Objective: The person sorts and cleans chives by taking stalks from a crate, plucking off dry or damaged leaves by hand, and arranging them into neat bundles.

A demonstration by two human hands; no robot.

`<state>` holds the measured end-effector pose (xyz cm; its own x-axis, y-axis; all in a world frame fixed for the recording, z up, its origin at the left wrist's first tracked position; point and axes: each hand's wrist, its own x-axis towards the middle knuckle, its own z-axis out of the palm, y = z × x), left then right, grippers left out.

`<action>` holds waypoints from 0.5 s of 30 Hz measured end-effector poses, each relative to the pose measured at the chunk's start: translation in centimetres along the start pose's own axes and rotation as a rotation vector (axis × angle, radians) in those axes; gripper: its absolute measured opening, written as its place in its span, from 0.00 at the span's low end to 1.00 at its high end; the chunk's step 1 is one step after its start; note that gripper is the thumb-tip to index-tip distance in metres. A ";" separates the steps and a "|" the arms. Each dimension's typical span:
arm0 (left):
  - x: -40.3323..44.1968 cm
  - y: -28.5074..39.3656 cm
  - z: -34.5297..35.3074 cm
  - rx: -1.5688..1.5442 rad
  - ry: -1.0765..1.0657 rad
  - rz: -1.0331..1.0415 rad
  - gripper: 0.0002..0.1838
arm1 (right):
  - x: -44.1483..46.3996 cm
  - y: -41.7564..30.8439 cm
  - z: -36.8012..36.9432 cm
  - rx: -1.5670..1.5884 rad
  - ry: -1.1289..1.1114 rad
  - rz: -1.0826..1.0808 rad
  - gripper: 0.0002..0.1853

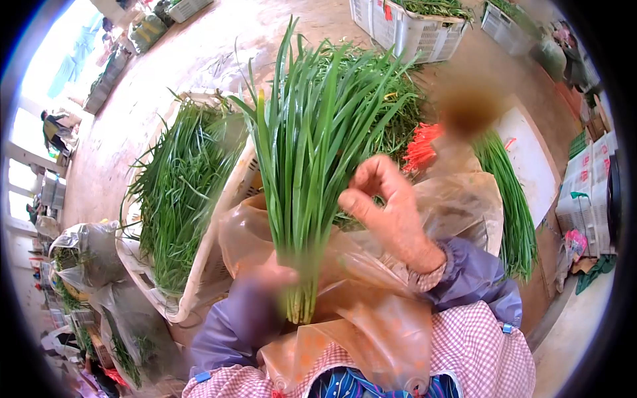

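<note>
Leaves, long, flat and green, stood gathered in an upright bunch at the centre of the view, in front of the wearer's body, their tips fanned out at the top and their pale cut ends pointing down over a clouded plastic sheet. The left hand, partly blurred, was closed around the lower part of the bunch, its thumb across the stems. The right hand was raised at the bunch's right edge, fingers half curled and thumb bent towards the forefinger; whether it pinched a leaf could not be told.

Purple sleeves covered both forearms, above a pink checked garment. Just left of the bunch, a pale crate held loose greens. A tangled heap of greenery lay behind the bunch, with red strips near it. On the right, slender green stalks lay beside a white board. Farther off were another filled crate and, at far left, a person. A brown blur hid part of the upper right.
</note>
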<state>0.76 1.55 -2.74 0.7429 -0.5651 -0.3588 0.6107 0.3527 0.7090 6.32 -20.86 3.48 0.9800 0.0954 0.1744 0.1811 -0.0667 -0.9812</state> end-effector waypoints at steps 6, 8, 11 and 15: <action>0.9 0.8 2.3 0.086 0.022 0.142 0.32 | -4.3 2.3 2.7 0.105 -0.135 0.308 0.34; 0.8 0.3 0.2 0.111 -0.017 0.133 0.47 | -4.0 1.8 3.5 0.262 -0.419 0.204 0.35; 0.9 -0.1 -0.2 0.250 0.006 0.097 0.45 | -3.5 2.9 3.4 0.044 -0.444 0.091 0.31; 0.2 0.4 1.4 0.270 -0.047 0.266 0.19 | -3.1 3.5 3.3 0.059 -0.585 0.041 0.25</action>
<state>0.75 0.56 -1.64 0.8488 -0.5157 -0.1167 0.2988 0.2857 0.9105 3.61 -18.15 -0.76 0.7751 0.6270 0.0784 0.1228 -0.0278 -0.9920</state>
